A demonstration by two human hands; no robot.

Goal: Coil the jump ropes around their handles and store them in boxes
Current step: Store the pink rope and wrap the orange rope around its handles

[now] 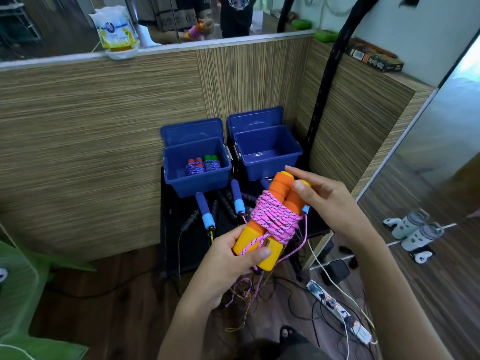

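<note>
I hold a pair of orange and yellow jump rope handles [281,193] side by side, with pink rope [275,216] coiled around their middle. My left hand [233,258] grips the yellow lower ends, thumb on top. My right hand [324,198] pinches the orange upper ends with thumb and fingers. A loose pink tail hangs below. Two open blue boxes stand behind: the left box [171,175] holds two coiled purple ropes [203,166], the right box [293,162] shows a bare bottom. More ropes with blue handles [205,211] lie on the black table [168,229].
A wood-grain partition [104,139] rises behind the boxes, with a bagged item [117,29] on its ledge. A power strip [337,310] and tangled cables lie on the wooden floor at the right. A green object [23,294] sits at the lower left.
</note>
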